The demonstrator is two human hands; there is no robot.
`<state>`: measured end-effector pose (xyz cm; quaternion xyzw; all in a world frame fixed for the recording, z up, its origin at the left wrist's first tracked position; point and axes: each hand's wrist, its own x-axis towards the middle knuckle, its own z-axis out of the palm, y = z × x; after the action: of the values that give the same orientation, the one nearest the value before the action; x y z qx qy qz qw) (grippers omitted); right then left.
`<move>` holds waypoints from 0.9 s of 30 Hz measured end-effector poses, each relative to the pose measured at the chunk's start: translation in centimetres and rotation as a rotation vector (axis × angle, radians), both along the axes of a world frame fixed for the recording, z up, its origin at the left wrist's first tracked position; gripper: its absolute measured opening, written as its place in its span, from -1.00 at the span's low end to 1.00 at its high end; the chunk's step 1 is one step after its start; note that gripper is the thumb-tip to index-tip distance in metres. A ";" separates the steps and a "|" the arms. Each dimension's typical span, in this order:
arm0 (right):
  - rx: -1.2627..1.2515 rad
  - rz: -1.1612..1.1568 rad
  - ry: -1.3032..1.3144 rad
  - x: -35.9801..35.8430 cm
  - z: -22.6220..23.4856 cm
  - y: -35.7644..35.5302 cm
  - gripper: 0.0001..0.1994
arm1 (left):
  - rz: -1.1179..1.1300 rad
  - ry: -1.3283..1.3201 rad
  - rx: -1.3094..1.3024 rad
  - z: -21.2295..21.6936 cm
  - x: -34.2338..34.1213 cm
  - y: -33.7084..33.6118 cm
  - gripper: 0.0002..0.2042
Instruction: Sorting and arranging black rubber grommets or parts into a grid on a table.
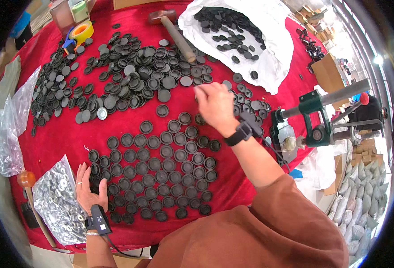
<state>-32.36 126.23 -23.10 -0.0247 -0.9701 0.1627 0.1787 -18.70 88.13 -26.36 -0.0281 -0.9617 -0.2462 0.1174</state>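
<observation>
We've got black discs (pixel 161 177) laid cup-up in rough rows, center of frame, on the red cloth (pixel 63 138). Left hand (pixel 89 190) rests at their left edge, thumb spread wide from fingers. Right hand (pixel 215 107), upper center, sits by the loose pile (pixel 136 85), fingers bent; we can't tell if they grip anything. Mallet (pixel 177 38) lies across the pile's top edge.

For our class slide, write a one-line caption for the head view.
Left hand beside black caps spread across red cloth; right hand near a jumbled heap of similar caps.
</observation>
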 end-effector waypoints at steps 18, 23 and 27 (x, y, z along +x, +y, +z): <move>0.347 0.494 -0.115 1.3 0.3 -5.5 -0.79 | 0.024 -0.024 -0.002 0.4 -0.1 0.3 -0.52; 0.296 0.502 -0.042 2.1 0.4 -6.5 -0.81 | 0.033 -0.035 -0.012 0.4 0.1 0.2 -0.51; 0.294 0.386 0.088 -1.9 -1.0 -5.5 -0.82 | 0.006 -0.009 -0.012 0.1 0.0 0.1 -0.50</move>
<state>-34.25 120.69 -24.07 0.1945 -0.9613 0.0520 0.1882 -18.73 88.18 -26.25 -0.0249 -0.9636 -0.2404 0.1139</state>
